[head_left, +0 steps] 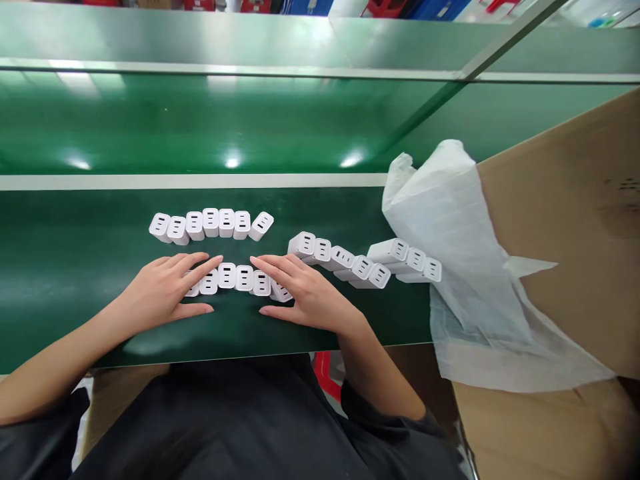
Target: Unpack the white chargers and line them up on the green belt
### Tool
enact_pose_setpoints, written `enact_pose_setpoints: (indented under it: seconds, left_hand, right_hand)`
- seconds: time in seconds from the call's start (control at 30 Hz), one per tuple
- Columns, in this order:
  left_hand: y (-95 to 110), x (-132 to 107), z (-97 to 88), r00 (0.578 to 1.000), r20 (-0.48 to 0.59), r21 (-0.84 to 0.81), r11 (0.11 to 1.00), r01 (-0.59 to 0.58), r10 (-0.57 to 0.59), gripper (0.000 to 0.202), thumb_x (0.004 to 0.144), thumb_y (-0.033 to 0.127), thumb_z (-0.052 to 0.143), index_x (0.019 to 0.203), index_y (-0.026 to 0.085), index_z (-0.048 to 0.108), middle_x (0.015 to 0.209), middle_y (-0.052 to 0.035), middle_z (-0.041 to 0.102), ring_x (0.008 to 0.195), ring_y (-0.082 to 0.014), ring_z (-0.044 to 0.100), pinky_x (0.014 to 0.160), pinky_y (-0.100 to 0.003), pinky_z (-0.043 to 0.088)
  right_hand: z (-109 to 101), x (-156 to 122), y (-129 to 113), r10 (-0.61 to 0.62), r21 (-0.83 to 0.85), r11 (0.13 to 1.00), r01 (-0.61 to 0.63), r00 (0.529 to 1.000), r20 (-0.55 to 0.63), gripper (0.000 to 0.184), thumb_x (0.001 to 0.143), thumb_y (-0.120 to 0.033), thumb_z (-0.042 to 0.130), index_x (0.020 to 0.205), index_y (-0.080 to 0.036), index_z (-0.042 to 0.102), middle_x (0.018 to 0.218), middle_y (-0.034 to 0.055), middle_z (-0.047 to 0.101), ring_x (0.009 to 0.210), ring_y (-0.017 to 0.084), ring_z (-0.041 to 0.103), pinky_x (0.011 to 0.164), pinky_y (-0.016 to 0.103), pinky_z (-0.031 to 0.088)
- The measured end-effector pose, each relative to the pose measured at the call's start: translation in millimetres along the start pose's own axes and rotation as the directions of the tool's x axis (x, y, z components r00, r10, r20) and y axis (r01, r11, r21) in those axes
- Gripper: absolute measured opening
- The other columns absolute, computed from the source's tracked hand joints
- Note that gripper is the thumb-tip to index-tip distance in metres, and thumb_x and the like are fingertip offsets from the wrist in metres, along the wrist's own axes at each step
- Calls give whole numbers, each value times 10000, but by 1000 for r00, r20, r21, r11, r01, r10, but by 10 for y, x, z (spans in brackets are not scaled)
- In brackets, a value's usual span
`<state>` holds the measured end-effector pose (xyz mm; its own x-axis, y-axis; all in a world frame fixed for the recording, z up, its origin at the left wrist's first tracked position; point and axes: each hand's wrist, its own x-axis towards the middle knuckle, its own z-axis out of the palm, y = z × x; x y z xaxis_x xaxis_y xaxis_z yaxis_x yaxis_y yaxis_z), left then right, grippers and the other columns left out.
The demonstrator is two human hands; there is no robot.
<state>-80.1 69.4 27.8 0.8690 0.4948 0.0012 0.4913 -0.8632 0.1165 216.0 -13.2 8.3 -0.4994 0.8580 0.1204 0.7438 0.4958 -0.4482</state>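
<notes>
My left grip (pixel 170 290) lies open and flat on the green counter (pixel 75 267), fingers touching the left end of the near row of chargers (pixel 235 277); my right grip (pixel 305 293), open too, covers that row's right end. Behind the row sits a second row (pixel 213 223); to its right a crooked line of chargers (pixel 350 263) reaches a white bag (pixel 450 220)

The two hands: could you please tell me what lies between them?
In the head view, a short row of white chargers lies between the left hand and the right hand, on the green table.
</notes>
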Motion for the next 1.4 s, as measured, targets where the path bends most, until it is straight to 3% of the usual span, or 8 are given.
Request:
enact_pose_setpoints:
  seconds: [0.17,0.3,0.57,0.87,1.03,1.17,1.33,1.4]
  left_hand:
    - [166,214,72,998,-60,-19,1000,-20,19,680,957,597,450,1504,201,376,1478,-118,494,1212,-276,584,914,-372,510]
    - [195,313,146,996,-91,-40,999,-16,13,552,978,535,457,1410,195,506,1339,-104,623,1104,-257,647,861,-351,522]
    - [161,290,179,979,-189,-44,995,-87,78,465,943,502,554,1269,175,616,1149,-86,717,935,-227,698,767,-327,536]
    - [153,299,181,977,-189,-25,994,-103,96,475,943,482,564,1296,165,596,1161,-91,714,937,-223,698,772,-325,536]
    - [158,287,191,978,-181,-12,994,-105,101,499,953,494,541,1306,143,584,1176,-99,706,948,-224,694,772,-332,535]
    - [193,271,168,985,-149,-14,996,-92,89,553,959,534,504,1352,148,553,1230,-116,680,1003,-238,682,798,-344,537]
    - [171,255,87,978,-188,-31,995,-96,89,622,930,604,507,1348,147,561,1224,-122,682,1008,-249,681,808,-342,533]
    - [105,239,21,979,-194,-31,997,-74,67,618,937,609,486,1341,149,567,1214,-114,688,988,-247,686,795,-340,531]
  right_hand:
    - [54,-144,168,-16,198,980,20,1000,-24,819,906,-336,668,1565,-288,183,1458,91,489,1275,270,493,1049,470,457]
    - [93,-189,244,-16,262,964,41,995,-96,764,937,-271,620,1564,-294,185,1420,86,536,1202,259,536,1031,483,461]
    - [189,-133,200,33,153,988,-3,980,-196,607,955,-359,603,1502,-255,361,1175,90,629,976,233,606,825,382,558]
    - [198,-109,210,-17,123,992,40,983,-185,713,909,-410,668,1516,-253,326,1286,85,617,1087,266,558,954,456,520]
    - [254,-45,122,-26,151,986,71,958,-286,599,940,-330,625,1483,-252,384,1256,80,651,1135,257,575,976,452,516]
    - [246,-58,98,2,221,969,108,895,-445,565,907,-287,653,1434,-281,450,1211,79,663,1068,254,622,926,450,531]
    - [167,-191,272,159,313,945,98,698,-699,542,909,-431,600,1416,-281,480,1184,109,628,1054,297,623,836,469,555]
    - [109,-287,330,202,282,959,12,669,-716,551,893,-421,624,1412,-287,497,1177,103,620,1038,295,628,831,466,555]
